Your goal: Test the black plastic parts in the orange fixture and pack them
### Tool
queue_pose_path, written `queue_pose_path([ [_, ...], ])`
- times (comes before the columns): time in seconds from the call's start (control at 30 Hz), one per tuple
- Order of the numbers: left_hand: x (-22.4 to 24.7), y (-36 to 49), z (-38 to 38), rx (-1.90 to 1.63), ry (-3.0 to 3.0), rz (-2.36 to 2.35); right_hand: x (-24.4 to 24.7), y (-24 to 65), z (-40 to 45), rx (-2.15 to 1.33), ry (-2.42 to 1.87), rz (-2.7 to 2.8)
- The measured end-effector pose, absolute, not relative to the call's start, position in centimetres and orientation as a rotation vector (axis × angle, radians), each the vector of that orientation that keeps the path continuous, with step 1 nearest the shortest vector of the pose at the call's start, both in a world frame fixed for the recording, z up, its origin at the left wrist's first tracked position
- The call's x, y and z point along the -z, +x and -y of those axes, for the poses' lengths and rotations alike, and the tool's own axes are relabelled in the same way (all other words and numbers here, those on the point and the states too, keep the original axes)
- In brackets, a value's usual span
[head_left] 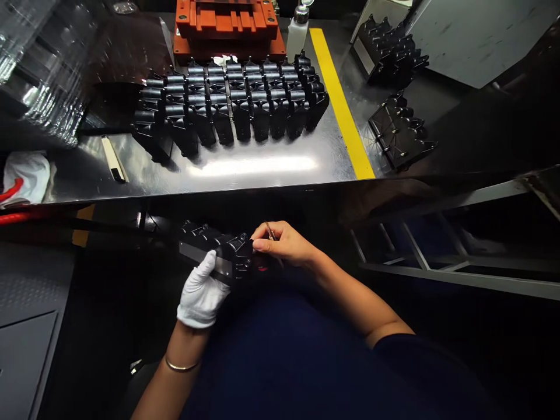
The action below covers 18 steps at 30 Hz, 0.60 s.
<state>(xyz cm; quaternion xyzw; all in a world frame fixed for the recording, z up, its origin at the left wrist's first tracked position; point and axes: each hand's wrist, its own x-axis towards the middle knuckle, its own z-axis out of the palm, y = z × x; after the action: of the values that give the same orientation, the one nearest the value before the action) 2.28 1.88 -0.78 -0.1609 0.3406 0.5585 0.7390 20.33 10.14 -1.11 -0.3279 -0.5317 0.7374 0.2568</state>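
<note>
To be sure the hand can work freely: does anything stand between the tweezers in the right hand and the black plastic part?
Nothing visible stands between them. The right hand holds the tweezers at the end of the black plastic part, gripped by the gloved left hand. Right fingers hide the tips.

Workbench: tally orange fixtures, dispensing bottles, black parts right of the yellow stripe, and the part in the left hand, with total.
Orange fixture: 1
Dispensing bottle: 1
Black parts right of yellow stripe: 2
Part in left hand: 1
Total: 5
</note>
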Motion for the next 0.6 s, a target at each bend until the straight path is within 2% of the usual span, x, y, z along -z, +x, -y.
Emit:
queue_pose_path([
  [0.13,1.4,1.9,-1.7,-1.253,-0.343,-0.642,0.7,20.0,-9.9,-1.822,-0.916,1.564],
  [0.33,3.1,0.4,-0.3,-1.292,-0.098,-0.646,0.8,20.0,-10.1,-1.064,-1.252,2.108],
  [0.43,2.9,0.1,0.2,-1.306,0.061,-0.874,-0.1,20.3,-10.2,-0.897,-1.003,2.307],
  [0.6,1.7,0.4,0.0,-1.230,0.231,-1.007,-1.8,20.4,-10.0,-0.934,-0.395,2.493],
])
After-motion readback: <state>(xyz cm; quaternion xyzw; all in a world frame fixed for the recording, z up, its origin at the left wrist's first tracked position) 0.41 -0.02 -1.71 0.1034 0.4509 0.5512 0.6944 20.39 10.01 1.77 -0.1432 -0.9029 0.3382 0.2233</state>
